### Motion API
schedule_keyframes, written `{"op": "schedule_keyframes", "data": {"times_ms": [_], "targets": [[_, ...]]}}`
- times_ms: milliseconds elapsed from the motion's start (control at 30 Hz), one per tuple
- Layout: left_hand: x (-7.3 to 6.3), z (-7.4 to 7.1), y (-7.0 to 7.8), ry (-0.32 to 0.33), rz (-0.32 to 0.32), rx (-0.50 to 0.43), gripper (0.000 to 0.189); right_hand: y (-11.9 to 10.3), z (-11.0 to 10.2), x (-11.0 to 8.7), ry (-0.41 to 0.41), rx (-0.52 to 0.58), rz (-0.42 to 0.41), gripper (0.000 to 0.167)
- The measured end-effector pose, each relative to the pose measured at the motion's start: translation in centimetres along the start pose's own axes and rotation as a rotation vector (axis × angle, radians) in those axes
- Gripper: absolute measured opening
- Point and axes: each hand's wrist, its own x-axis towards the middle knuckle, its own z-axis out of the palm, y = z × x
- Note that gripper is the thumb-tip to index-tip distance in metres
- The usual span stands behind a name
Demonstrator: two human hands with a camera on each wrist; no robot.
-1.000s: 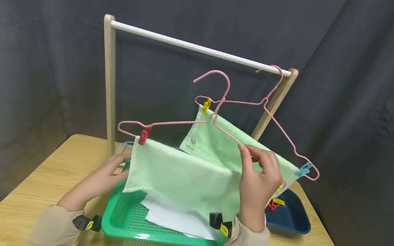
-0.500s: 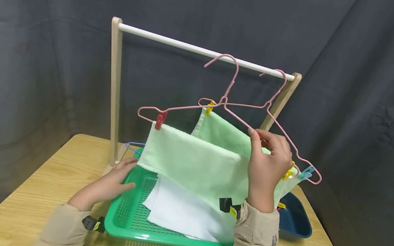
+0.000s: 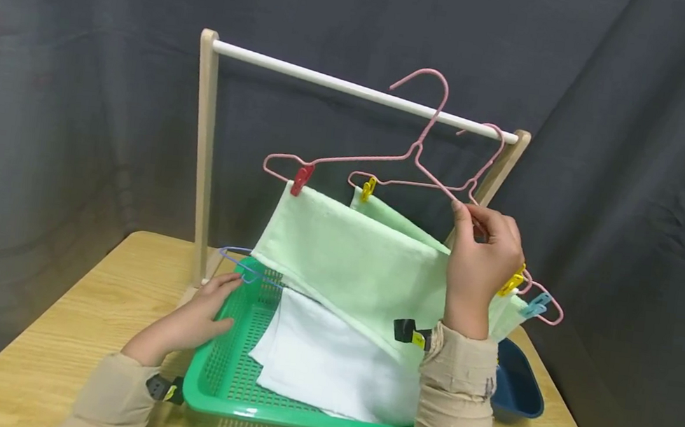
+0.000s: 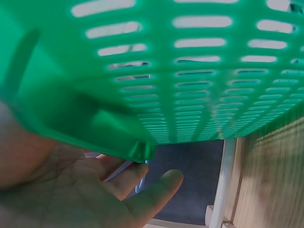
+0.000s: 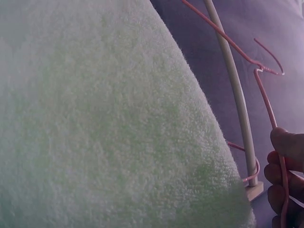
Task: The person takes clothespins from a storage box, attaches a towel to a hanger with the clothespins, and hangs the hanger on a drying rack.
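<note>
Thumb and fingertips of my right hand (image 3: 481, 264) pinch the sloping right arm of a pink wire clothes hanger (image 3: 361, 157). From it hangs a pale green towel (image 3: 362, 265), fixed by a red clothespin (image 3: 302, 179) and a yellow clothespin (image 3: 511, 282). The hanger's hook overlaps the rack's white bar (image 3: 332, 84) in the head view, its tip above it. My left hand (image 3: 193, 320) lies at the left rim of a green basket (image 3: 269, 414), fingers extended; the left wrist view shows them under the rim. A folded white cloth (image 3: 332, 364) lies in the basket.
Behind, another pink hanger (image 3: 422, 184) hangs at the bar's right end with a green towel on a yellow and a blue clothespin (image 3: 536, 305). A blue hanger (image 3: 235, 249) shows behind the basket. A navy tray (image 3: 519, 389) stands right, partly hidden by the forearm.
My right hand has lifted the hanger and towel up and to the right, bringing the hook from below the bar to its height. My left hand has stayed by the basket's left rim.
</note>
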Motion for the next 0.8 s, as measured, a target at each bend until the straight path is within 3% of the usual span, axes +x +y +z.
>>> {"op": "schedule_keyframes", "data": {"times_ms": [400, 800], "targets": [[0.2, 0.4, 0.2, -0.005, -0.002, -0.019, 0.068, 0.3, 0.5, 2.0, -0.013, -0.079, 0.029, 0.032], [0.3, 0.4, 0.3, -0.005, -0.007, -0.030, 0.069, 1.5, 0.9, 2.1, -0.047, -0.144, 0.044, 0.036]]}}
